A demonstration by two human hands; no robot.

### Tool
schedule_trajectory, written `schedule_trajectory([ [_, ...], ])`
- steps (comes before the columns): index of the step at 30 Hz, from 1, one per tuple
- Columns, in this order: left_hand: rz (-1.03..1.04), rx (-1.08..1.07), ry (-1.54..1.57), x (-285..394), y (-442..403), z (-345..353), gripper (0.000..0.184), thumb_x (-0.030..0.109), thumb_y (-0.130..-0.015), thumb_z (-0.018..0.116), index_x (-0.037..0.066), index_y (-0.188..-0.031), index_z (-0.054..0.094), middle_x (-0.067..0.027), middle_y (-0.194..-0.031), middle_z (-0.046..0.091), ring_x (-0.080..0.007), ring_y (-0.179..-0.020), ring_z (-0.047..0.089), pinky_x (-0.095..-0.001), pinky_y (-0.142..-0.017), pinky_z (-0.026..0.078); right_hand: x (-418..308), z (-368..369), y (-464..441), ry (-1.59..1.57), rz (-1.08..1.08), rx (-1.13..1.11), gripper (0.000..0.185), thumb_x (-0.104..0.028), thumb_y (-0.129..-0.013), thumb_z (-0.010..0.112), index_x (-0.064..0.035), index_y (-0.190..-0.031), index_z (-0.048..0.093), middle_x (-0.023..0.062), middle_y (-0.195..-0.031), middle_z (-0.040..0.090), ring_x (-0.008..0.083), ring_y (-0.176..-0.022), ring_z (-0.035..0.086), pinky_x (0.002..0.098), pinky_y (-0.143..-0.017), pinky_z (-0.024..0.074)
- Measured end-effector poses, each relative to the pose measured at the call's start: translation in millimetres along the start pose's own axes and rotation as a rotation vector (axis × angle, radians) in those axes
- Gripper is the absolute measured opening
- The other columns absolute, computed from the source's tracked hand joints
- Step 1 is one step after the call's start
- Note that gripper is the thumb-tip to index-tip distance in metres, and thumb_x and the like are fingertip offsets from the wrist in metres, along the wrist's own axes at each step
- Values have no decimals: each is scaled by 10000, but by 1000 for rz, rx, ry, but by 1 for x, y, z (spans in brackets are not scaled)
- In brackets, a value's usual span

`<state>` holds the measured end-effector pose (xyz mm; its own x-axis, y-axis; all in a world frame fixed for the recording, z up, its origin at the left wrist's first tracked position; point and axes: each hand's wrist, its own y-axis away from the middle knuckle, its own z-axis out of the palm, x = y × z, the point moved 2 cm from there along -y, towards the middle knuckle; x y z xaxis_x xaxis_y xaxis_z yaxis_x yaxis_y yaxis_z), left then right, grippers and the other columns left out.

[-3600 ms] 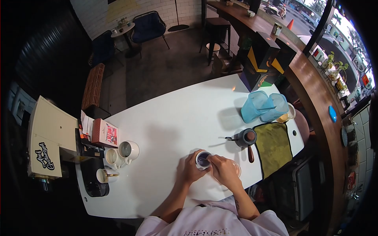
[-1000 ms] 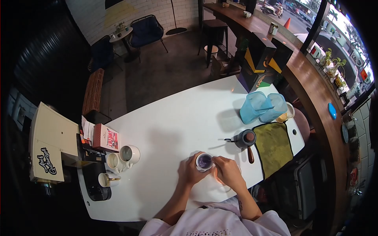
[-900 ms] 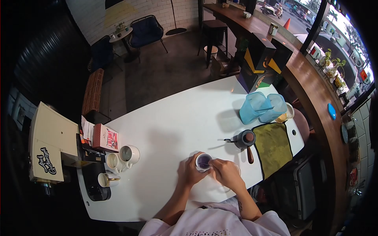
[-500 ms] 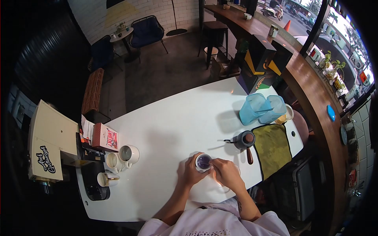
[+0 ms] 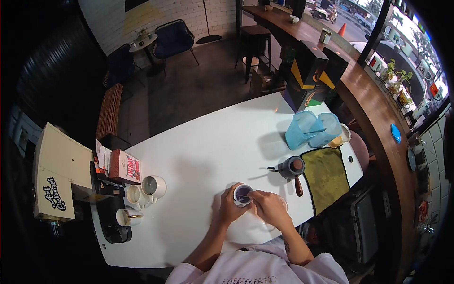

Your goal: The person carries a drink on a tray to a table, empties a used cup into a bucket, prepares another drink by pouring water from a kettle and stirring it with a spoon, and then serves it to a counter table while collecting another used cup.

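Note:
My left hand (image 5: 228, 207) is wrapped round a small white cup (image 5: 236, 196) near the table's front edge. Dark purple liquid (image 5: 243, 191) shows inside the cup. Over the cup's right rim, my right hand (image 5: 269, 207) pinches a thin spoon, mostly hidden by the fingers, with its end down in the liquid. A pale round saucer-like rim (image 5: 285, 203) shows partly behind my right hand. Up and to the right stands a dark grey pot (image 5: 286, 170) with a thin spout and a brown wooden handle (image 5: 299, 187).
On the white table (image 5: 198, 137), several white mugs (image 5: 154, 186) and a red-and-white box (image 5: 126, 166) stand at left beside a cream machine (image 5: 61, 165). At right are two blue pitchers (image 5: 302, 130), an olive cloth (image 5: 326, 180) and black boxes (image 5: 309, 66).
My right hand has shifted slightly left over the cup, and the spoon shows at a slightly different place in the liquid. The left hand stays round the cup. The view has shifted slightly.

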<state>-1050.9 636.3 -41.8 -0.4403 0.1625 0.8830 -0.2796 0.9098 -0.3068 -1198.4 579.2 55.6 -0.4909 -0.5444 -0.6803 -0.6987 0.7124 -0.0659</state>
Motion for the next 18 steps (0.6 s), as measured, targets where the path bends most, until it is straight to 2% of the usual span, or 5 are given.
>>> schedule_trajectory([
  [1, 0, 8, -25, 0, 0, 0, 643, 112, -615, 884, 28, -1171, 572, -152, -1068, 679, -323, -978, 671, -398, -852, 544, 1, 2, 0, -18, -5, 17, 227, -1, -781, 597, -20, -997, 663, 174, -884, 680, 386, -760, 655, 454, -666, 516],
  [8, -1, 8, 20, 6, -3, -1, 642, 112, -618, 885, 21, -1170, 570, -152, -1059, 676, -322, -975, 669, -401, -854, 542, 4, -6, 3, 27, 9, 70, 207, -12, -814, 590, -28, -1006, 665, 165, -883, 677, 380, -747, 656, 452, -660, 515],
  [10, -29, -12, 6, 4, -1, -1, 589, 64, -652, 865, 25, -1159, 568, -122, -1097, 629, -250, -984, 639, -359, -865, 527, 5, -4, 5, 40, 12, -39, 228, -9, -799, 592, -28, -1013, 666, 164, -899, 678, 378, -761, 659, 451, -660, 518],
  [14, -49, -11, 28, 7, -1, -1, 579, 101, -660, 867, 40, -1156, 574, -110, -1094, 640, -243, -975, 653, -358, -851, 536, 2, -4, 6, 14, 19, 4, 226, -17, -798, 598, -30, -1013, 667, 163, -886, 677, 381, -760, 658, 453, -654, 518],
  [18, -62, -12, -99, 22, -5, -5, 571, 155, -667, 869, 62, -1152, 583, -85, -1081, 660, -236, -956, 673, -350, -830, 548, 8, -3, 5, 24, 12, 107, 194, -33, -821, 593, -39, -1001, 665, 149, -853, 676, 375, -740, 657, 456, -640, 512],
])
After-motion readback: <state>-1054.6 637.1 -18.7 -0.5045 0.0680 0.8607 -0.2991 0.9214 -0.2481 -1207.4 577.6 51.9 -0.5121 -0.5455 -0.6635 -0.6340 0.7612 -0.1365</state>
